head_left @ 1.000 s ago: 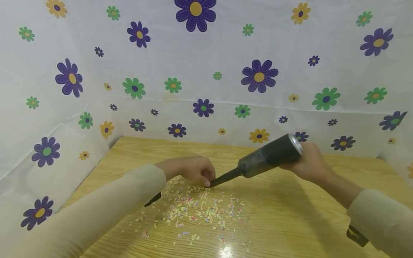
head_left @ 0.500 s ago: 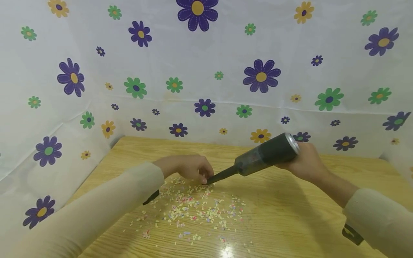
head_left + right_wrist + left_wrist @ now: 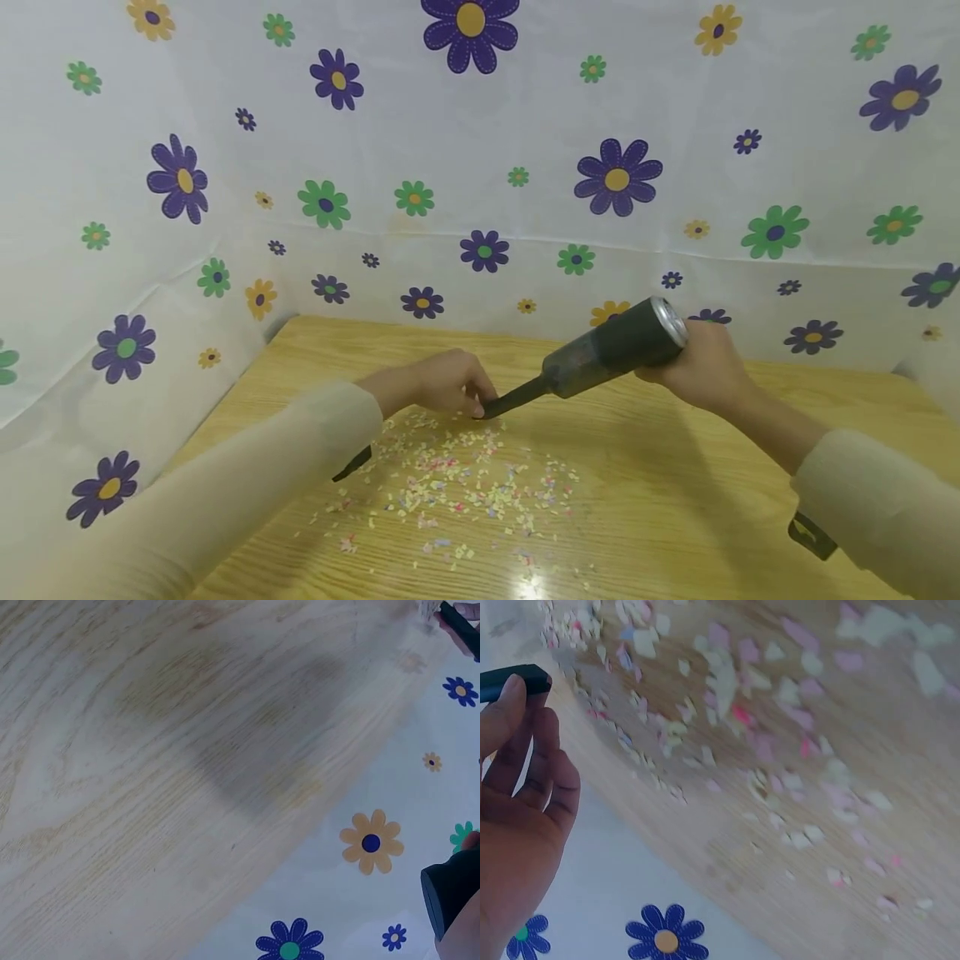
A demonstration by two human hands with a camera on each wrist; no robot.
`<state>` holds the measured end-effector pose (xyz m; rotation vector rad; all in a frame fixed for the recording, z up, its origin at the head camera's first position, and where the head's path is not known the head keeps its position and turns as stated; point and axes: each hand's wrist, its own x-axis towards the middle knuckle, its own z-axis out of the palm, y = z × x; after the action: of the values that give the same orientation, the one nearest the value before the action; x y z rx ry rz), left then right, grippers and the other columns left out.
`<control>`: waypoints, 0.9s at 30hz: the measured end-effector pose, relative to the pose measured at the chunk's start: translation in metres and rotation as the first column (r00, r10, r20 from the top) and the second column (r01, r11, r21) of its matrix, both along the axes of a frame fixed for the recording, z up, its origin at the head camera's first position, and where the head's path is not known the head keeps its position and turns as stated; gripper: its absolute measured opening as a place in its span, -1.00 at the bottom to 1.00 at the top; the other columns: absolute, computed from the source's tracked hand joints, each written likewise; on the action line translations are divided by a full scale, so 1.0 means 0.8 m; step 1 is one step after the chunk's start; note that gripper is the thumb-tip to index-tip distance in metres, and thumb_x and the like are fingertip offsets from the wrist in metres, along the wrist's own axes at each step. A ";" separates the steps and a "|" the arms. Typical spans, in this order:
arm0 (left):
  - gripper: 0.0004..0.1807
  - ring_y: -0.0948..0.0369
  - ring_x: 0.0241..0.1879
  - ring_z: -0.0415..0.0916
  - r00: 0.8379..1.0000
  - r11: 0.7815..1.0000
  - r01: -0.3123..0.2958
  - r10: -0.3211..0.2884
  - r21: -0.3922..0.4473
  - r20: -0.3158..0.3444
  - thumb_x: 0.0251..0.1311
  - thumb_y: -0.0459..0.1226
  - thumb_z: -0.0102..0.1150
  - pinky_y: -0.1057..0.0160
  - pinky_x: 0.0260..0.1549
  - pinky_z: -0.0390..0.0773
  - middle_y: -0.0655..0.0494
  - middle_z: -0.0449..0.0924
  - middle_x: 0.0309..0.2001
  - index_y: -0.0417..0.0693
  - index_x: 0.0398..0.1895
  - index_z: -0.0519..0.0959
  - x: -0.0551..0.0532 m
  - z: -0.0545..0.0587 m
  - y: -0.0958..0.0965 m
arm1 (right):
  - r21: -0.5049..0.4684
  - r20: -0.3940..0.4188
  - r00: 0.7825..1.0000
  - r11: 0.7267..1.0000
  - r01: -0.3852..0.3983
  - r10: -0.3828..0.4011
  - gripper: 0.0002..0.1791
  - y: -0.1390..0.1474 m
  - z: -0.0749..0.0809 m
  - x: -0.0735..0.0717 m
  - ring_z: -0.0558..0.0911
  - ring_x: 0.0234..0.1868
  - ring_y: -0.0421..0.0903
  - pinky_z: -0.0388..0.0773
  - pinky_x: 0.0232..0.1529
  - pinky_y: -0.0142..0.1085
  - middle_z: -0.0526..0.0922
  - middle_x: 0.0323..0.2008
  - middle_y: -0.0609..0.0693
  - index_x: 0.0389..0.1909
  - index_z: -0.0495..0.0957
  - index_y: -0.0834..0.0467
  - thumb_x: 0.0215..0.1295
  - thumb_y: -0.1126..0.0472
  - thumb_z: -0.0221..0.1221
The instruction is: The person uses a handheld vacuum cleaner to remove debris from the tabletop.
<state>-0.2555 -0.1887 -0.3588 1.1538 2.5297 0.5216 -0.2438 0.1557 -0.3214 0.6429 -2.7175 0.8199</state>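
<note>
A dark handheld vacuum cleaner (image 3: 609, 350) slants across the head view, its silver-rimmed rear end high on the right. My right hand (image 3: 705, 367) grips its body from the far side, which hides most of the fingers. The narrow nozzle (image 3: 519, 397) slopes down leftward to my left hand (image 3: 450, 383). There the thumb and fingers pinch the nozzle's tip, as the left wrist view shows around the dark nozzle end (image 3: 526, 681). Small paper confetti (image 3: 487, 492), pale yellow, pink and lilac, lies scattered on the wooden table below and in front of the left hand.
The wooden table (image 3: 675, 500) ends at a white cloth backdrop (image 3: 540, 108) with purple, green and orange flowers at the back and left. Dark straps show beneath the left sleeve (image 3: 300, 450) and the right sleeve (image 3: 862, 492).
Both hands and the vacuum cleaner have shifted slightly up and left over the table, away from the nearer confetti. The head view has turned a little left. Both holds stay the same.
</note>
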 end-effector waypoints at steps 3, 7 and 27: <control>-0.86 0.37 -0.34 0.67 1.000 1.000 -0.010 0.010 0.010 -0.003 0.17 -0.39 0.35 0.37 -0.18 0.63 0.14 0.79 -0.28 -0.06 -0.23 0.79 0.002 -0.003 0.008 | -0.006 0.033 0.999 1.000 -0.003 0.003 -0.60 0.005 0.003 -0.001 0.50 -0.49 -0.03 0.43 -0.41 -0.20 0.71 -0.46 0.12 -0.21 0.63 0.35 -0.12 0.30 0.47; -0.86 0.39 -0.38 0.64 1.000 1.000 -0.024 0.024 0.005 0.018 0.13 -0.40 0.37 0.43 -0.27 0.61 0.12 0.79 -0.30 -0.09 -0.24 0.79 0.004 -0.006 0.016 | -0.001 0.065 0.998 1.000 -0.012 0.012 -0.65 0.009 0.003 0.000 0.48 -0.50 -0.04 0.38 -0.42 -0.22 0.67 -0.51 0.07 -0.28 0.63 0.34 -0.13 0.31 0.46; -0.87 0.40 -0.44 0.57 0.996 0.998 -0.034 0.038 -0.043 0.084 0.11 -0.42 0.36 0.41 -0.32 0.59 0.15 0.77 -0.38 -0.08 -0.29 0.78 0.011 -0.009 0.009 | 0.013 0.083 0.997 1.000 -0.004 0.003 -0.59 -0.003 -0.001 0.002 0.52 -0.43 -0.02 0.40 -0.36 -0.20 0.71 -0.44 0.09 -0.26 0.63 0.31 -0.16 0.26 0.50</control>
<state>-0.2463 -0.1818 -0.3663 1.0508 2.4807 0.5134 -0.2422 0.1530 -0.3225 0.6303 -2.7984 0.8486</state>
